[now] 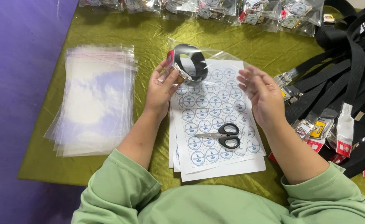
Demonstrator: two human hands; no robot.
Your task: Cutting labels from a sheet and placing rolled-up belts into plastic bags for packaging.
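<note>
Head view — item in hand: a rolled black belt [189, 62], coiled into a loop with a metal buckle and a red-and-white tag at its left side, sitting inside a clear plastic sleeve bag [215, 58] held above the table.

Left hand [161, 89]: fingers closed around the coil and bag at the buckle side. Right hand [262, 94]: open, fingers spread and lightly curled, at the bag's right edge; whether it touches the film cannot be told.

Handling, as judged: the webbing looks soft but springy, light, the buckle its only hard and weighty part — best pinched across the coil near the buckle so it stays wound. The film is thin, slippery, easily creased; take it by its open edge.

Below: sheets of round blue-and-white stickers [213, 120] with black-handled scissors [224, 135] lying on them. Left: a stack of empty clear bags [95, 99]. Right: a heap of loose black belts [344, 83]. Far edge: packed bags [232, 10] in a row. All on a green tablecloth [108, 33].
</note>
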